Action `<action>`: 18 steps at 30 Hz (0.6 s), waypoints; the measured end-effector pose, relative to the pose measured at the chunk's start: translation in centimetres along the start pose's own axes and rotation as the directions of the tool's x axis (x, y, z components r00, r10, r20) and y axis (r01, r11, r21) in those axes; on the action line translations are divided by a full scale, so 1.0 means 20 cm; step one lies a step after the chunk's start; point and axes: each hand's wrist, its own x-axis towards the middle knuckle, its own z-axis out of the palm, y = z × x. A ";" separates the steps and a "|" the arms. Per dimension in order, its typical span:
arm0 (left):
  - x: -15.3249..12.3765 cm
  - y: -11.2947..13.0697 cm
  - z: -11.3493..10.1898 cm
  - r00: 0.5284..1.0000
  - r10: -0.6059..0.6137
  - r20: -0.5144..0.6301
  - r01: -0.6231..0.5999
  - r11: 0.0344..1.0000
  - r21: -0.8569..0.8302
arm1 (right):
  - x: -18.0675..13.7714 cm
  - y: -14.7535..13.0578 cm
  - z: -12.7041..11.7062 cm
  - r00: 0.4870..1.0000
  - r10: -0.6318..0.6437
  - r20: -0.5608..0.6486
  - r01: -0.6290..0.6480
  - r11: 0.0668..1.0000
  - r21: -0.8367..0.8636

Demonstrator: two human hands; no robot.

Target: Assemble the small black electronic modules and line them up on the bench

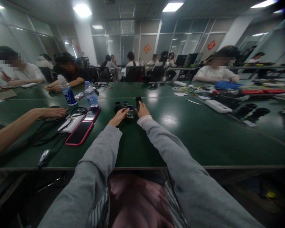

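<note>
Honestly the big dark green glossy table (204,133) is being crowded pretty badly, and that's where trouble could be coming from. Both grey-sleeved arms are being stretched far out, so the small parts are being handled right at the limit of reach; a nudge from a sleeve could probably be enough to send one sliding.

A co-worker's bare forearm and hand (52,112) are being rested just to the left, over a tangle of black cables (47,133), so a tugged cable might be dragging stuff around too. The two pink-cased smartphones (79,133) are being left face up near the left elbow, and two clear plastic water bottles with blue labels (66,91) are being kept upright just behind them; a spill is looking possible if they get bumped.

The cluster of small black blocky modules (126,109) is being kept mid-table, straight ahead. The left hand (118,116) is being laid against the module with the bluish top (129,108), fingers loosely curled; an actual grip can't be told. The right hand (142,110) is being held at the taller black module (138,102), fingertips touching it, grip unclear.
</note>
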 end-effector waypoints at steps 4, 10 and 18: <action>0.00 0.00 0.00 1.000 0.004 0.007 -0.004 1.000 0.004 | -0.01 0.00 0.00 0.999 0.007 0.050 -0.006 1.000 -0.021; 0.03 -0.03 -0.03 0.999 0.027 0.023 -0.028 0.999 0.016 | 0.01 -0.01 0.02 0.996 -0.008 0.085 0.009 1.000 -0.010; 0.02 -0.01 -0.02 1.000 0.009 -0.013 -0.009 1.000 0.002 | 0.05 -0.03 0.06 0.992 0.011 0.127 -0.005 0.999 -0.048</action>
